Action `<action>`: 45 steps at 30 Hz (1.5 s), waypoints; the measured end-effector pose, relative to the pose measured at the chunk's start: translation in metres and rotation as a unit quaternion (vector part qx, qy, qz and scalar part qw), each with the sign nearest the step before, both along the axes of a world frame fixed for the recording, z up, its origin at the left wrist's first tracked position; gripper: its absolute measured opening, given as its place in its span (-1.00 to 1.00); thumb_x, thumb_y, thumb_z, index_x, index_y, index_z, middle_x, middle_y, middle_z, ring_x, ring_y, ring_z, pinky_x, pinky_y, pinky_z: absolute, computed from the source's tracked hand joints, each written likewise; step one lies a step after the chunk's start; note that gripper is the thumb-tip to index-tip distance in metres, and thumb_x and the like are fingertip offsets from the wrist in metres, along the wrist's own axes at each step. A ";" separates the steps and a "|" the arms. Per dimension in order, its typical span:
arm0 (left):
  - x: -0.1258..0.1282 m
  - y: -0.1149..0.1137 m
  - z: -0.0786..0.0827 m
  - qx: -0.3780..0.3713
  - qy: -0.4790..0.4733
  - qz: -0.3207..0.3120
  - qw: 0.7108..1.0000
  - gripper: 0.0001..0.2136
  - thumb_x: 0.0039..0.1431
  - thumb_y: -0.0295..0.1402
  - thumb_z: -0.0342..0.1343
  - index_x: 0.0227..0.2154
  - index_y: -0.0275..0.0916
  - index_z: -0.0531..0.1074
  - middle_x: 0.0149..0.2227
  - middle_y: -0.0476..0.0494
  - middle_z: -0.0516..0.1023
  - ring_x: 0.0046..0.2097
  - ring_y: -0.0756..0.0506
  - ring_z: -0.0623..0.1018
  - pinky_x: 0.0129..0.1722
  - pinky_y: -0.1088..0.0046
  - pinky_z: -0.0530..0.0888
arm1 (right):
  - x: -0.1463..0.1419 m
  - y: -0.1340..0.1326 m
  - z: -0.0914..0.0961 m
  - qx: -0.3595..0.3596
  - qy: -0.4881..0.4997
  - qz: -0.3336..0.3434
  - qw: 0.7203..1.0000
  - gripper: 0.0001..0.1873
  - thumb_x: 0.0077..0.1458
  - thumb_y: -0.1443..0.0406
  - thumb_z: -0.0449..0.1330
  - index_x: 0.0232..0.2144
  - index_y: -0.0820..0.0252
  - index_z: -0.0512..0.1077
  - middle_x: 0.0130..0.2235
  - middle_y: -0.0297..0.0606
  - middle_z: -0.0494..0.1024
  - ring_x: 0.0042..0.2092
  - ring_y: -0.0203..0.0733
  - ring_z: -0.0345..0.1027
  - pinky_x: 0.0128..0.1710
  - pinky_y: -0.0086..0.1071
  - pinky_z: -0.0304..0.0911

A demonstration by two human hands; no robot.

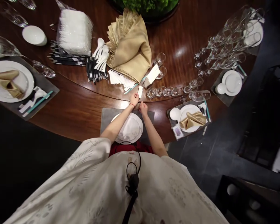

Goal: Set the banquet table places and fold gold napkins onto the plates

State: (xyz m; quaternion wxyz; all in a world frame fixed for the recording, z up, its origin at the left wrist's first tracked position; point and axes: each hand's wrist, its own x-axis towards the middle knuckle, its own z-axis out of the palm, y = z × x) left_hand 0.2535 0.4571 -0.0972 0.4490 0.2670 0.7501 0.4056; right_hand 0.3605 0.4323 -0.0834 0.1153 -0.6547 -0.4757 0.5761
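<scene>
Head view: both hands meet at the far edge of the grey placemat [106, 116], just beyond the white plate [130, 127] that lies on it. The left hand [134, 99] has its fingers bent together just below a small white piece [140, 91] on the wooden table [84, 99]. Whether it grips that piece is too small to tell. The right hand [143, 109] is curled at the mat's edge, close to the left one, and I cannot tell whether it holds anything.

This looks like the fitting of small items to the place setting, with the plate already down. A teal-handled utensil [132, 88] lies just beside the left hand, and a row of small glasses [168, 91] stands near the right. Any reach here calls for a short, low, careful motion.
</scene>
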 end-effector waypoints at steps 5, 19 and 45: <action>0.018 -0.087 0.008 -0.002 -0.150 0.003 0.989 -0.85 0.15 -0.24 0.13 -0.33 -0.19 0.37 -0.60 0.05 0.40 -0.65 0.04 0.33 -0.58 0.51 0.28 | 0.019 -0.032 0.010 0.027 0.100 -0.069 0.992 -0.63 0.21 0.08 0.13 -0.04 0.16 0.43 -0.20 -0.27 0.61 -0.16 -0.25 0.53 -0.23 -0.45 0.46; 0.043 -0.172 0.023 0.053 0.088 -0.340 0.935 -0.75 0.20 -0.38 0.01 -0.22 -0.27 0.60 -0.32 -0.14 0.63 -0.28 -0.11 0.56 -0.17 0.42 0.44 | 0.131 -0.096 0.006 -0.017 0.124 -0.116 0.985 -0.59 -0.02 0.10 0.34 -0.18 0.20 0.40 -0.46 -0.47 0.52 -0.45 -0.35 0.47 -0.53 -0.54 0.40; -0.101 -0.270 0.003 0.071 0.125 0.145 0.979 -0.83 0.16 -0.35 -0.01 -0.28 -0.28 0.44 -0.34 -0.13 0.55 -0.39 -0.01 0.53 -0.31 0.49 0.47 | 0.159 -0.088 -0.033 0.133 -0.164 -0.111 0.971 -0.80 0.11 0.23 0.16 -0.32 0.28 0.46 -0.31 -0.16 0.60 -0.35 -0.24 0.50 -0.33 -0.47 0.37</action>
